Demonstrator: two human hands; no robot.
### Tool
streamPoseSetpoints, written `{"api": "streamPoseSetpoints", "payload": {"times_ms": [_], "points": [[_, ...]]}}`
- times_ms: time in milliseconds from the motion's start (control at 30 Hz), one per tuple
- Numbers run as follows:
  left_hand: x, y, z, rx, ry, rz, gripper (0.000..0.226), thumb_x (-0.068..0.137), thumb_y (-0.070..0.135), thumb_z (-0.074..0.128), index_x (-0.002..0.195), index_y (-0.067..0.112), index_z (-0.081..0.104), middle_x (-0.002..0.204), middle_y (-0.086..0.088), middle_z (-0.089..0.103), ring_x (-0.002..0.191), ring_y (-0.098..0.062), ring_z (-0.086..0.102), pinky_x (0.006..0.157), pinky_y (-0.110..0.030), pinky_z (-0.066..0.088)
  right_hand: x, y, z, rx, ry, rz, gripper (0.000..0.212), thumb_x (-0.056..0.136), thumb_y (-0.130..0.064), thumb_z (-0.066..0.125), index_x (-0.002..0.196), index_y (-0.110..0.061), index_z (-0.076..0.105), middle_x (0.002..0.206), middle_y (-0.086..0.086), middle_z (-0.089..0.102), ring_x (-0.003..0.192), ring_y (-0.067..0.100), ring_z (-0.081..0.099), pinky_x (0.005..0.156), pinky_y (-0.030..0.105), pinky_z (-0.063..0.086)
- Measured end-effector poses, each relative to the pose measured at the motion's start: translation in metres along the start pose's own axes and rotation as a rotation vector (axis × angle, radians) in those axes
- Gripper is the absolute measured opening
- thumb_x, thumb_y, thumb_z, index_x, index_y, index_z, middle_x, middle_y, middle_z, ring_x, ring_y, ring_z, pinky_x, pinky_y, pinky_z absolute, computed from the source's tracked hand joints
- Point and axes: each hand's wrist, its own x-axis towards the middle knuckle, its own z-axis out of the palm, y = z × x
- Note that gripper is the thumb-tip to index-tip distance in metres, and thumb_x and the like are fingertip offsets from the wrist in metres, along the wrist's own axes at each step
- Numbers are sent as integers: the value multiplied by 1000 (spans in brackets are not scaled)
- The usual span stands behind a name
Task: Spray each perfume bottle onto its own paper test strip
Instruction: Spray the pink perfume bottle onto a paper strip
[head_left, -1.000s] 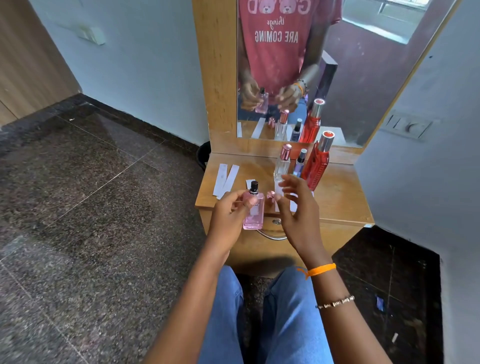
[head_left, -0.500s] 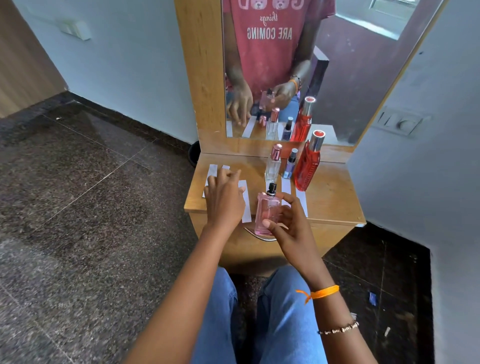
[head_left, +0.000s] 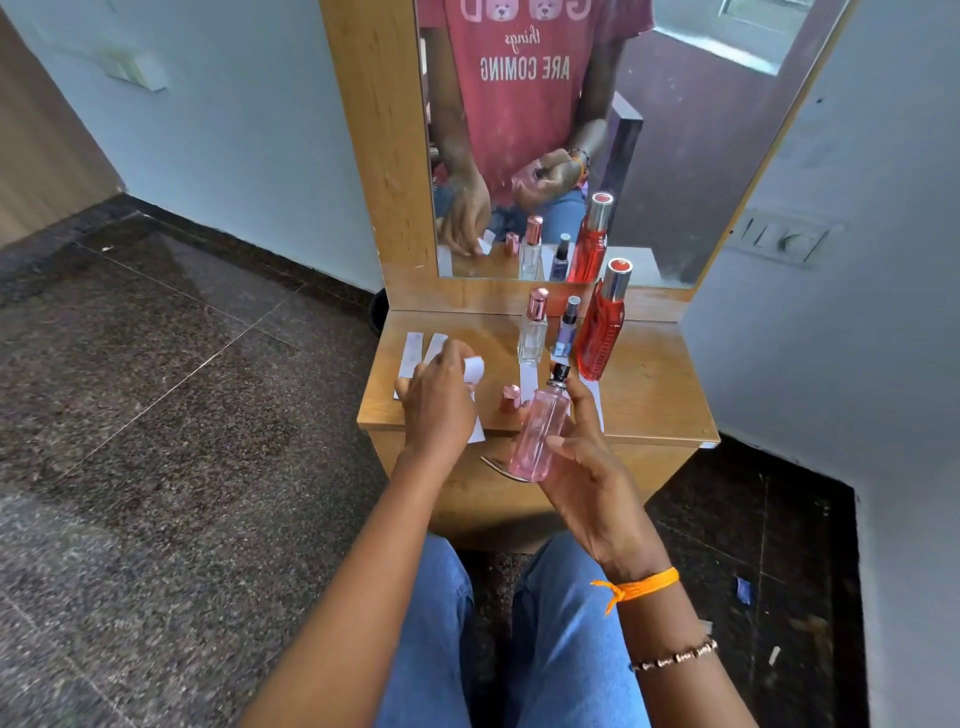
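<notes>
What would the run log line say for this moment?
right hand: holds pink bottle, uncapped | left hand: picking strip | cap: on table

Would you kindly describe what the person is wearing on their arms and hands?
Both forearms are bare, with no sleeves in view. The right wrist carries an orange thread band tied with loose ends, and below it a thin beaded bracelet. The left hand and its wrist show nothing worn.

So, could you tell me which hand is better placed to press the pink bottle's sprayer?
The right hand: it already holds the uncapped pink glass perfume bottle. The left hand is lifting a white paper strip.
</notes>
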Motion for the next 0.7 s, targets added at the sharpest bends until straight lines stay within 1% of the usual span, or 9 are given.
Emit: {"api": "streamPoseSetpoints", "payload": {"times_ms": [100,200,267,300,367,467,567,633,700], "points": [[-4,2,-15,-255,-7,-80,44,82,0,64,120,15,46,89,-5,62,90,-22,59,74,-29,40,0,0,5,20,-32,8,77,74,-14,70,140,-33,36,134,16,46,101,18,52,80,32,48],[-10,4,-32,-450,-60,-195,47,76,6,73,117,15,51,79,0,64,82,-14,59,73,-24,39,-6,0,9,-131,22,-32,78,74,-22,76,138,-41,36,137,8,50,110,19,54,83,33,50],[-16,4,-44,-592,-164,-261,40,75,8,74,109,17,55,82,-2,69,84,-13,63,71,-23,40,-9,-3,16,-332,106,-147,70,81,-6,69,138,-34,36,127,-11,60,111,12,57,84,28,51],[-19,4,-50,-663,-231,-283,36,75,7,74,105,18,57,83,-2,70,83,-10,63,68,-20,41,-9,-5,19,-426,148,-215,67,83,4,64,136,-27,38,118,-22,61,105,6,60,81,23,51],[-26,5,-59,-738,-335,-288,30,76,7,73,103,15,62,82,3,68,75,-1,61,62,-14,41,-8,-10,21,-617,205,-330,65,79,16,61,129,-22,43,108,-32,58,94,-4,60,73,15,51],[-33,6,-66,-775,-354,-278,23,79,10,70,102,13,66,80,6,65,69,2,59,54,-3,42,-4,-18,16,-975,226,-450,74,68,7,68,125,-33,44,111,-26,57,89,3,61,76,25,52],[-36,9,-66,-778,-333,-278,23,82,11,68,105,11,66,81,5,63,72,-1,57,56,-5,43,0,-26,15,-1265,180,-482,72,64,-12,67,129,-33,44,118,-12,58,89,12,60,73,37,53],[-38,11,-65,-757,-334,-269,23,82,11,68,105,11,66,83,6,64,74,0,57,61,-8,45,2,-31,16,-1445,170,-485,71,64,-16,68,130,-31,45,121,-9,57,86,15,59,66,38,53],[-40,14,-64,-754,-342,-264,21,82,11,68,103,13,67,83,6,65,74,1,57,61,-6,46,4,-34,18,-1600,160,-479,73,64,-17,70,131,-32,45,119,-8,57,85,20,61,58,33,51]]}}
